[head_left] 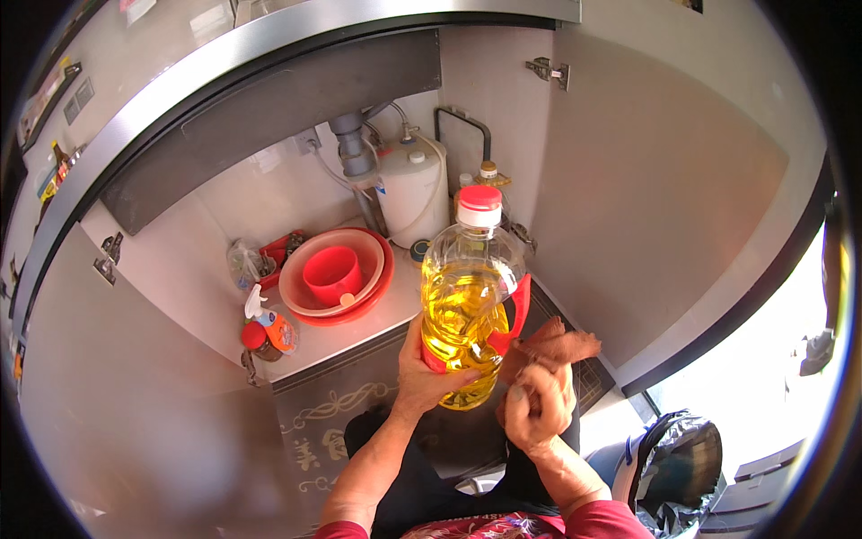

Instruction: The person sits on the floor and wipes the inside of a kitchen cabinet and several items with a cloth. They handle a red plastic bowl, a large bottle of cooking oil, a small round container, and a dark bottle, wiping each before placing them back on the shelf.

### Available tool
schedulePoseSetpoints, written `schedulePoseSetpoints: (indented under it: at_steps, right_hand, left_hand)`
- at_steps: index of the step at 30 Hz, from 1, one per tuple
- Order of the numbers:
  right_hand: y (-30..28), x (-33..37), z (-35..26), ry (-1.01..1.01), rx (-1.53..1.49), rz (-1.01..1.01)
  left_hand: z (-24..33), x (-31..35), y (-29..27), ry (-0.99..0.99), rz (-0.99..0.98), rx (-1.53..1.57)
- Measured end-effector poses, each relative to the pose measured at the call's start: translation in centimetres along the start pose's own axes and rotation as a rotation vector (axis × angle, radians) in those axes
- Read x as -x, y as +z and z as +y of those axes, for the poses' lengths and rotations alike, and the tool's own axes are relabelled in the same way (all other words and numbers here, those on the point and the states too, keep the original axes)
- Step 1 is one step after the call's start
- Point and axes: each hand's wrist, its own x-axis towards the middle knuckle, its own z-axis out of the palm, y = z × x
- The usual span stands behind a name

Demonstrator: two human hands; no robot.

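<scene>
My left hand is wrapped round the lower left side of a large clear bottle of yellow cooking oil. The bottle stands upright in front of me, with a red and white cap and a red handle on its right side. A bunched brown cloth is gripped in my right hand, just right of the bottle's base. The fingers of that hand are curled closed, and the cloth sticks out above them. Whether the cloth touches the bottle, I cannot tell.
An open under-sink cabinet holds nested red and pink basins, a white tank, a spray bottle and a red-lidded jar. Cabinet doors stand open on both sides. A lined trash bin is at lower right; a dark mat lies below.
</scene>
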Motion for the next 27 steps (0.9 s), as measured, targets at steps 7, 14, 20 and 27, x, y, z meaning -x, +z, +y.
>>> schedulePoseSetpoints:
  at_steps: [7,14,20,27]
  right_hand:
    - [2.1,-2.8,-1.1,0.205,0.396,-0.403]
    - [1.2,-1.9,-0.2,0.273,0.13,-0.539]
    - [4.0,5.2,0.2,0.2,0.018,-0.15]
    - [6.6,3.5,2.6,0.301,-0.023,-0.108]
  left_hand:
    - [-1.1,-0.2,0.5,0.086,0.11,-0.285]
    - [-1.2,-0.2,-1.0,0.087,0.168,-0.279]
    - [-1.6,-0.1,-1.2,-0.023,0.259,0.112]
    - [-1.6,0.0,-1.9,-0.005,0.225,0.172]
